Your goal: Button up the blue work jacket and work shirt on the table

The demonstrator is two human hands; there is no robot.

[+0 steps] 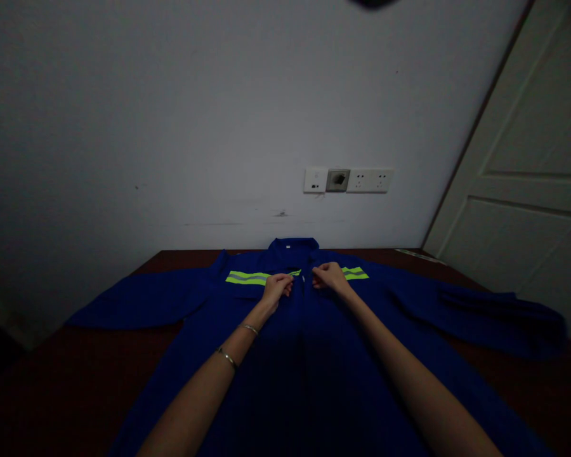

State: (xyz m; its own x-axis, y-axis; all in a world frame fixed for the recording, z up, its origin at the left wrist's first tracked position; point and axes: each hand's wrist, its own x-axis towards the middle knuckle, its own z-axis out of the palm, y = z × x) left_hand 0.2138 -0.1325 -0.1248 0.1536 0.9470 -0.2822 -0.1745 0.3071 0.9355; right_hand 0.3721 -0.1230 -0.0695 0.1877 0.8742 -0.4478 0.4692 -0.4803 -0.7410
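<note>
A blue work jacket (247, 324) with yellow-green reflective strips lies spread front side up, its collar (292, 246) toward the wall and its sleeves stretched out to both sides. At chest height, my left hand (276, 292) pinches the jacket's front edge on the left of the opening. Across from it, my right hand (329, 277) has its fingers closed on the other front edge, beside the right reflective strip (355, 273). A narrow gap with a small pale spot separates the hands. My fingertips partly hide the cloth they hold.
Under the jacket is a dark reddish-brown table (137, 362). A pale wall (195, 127) with white sockets (370, 180) rises behind its far edge. To the right stands a white panelled door (528, 152). The picture is dim.
</note>
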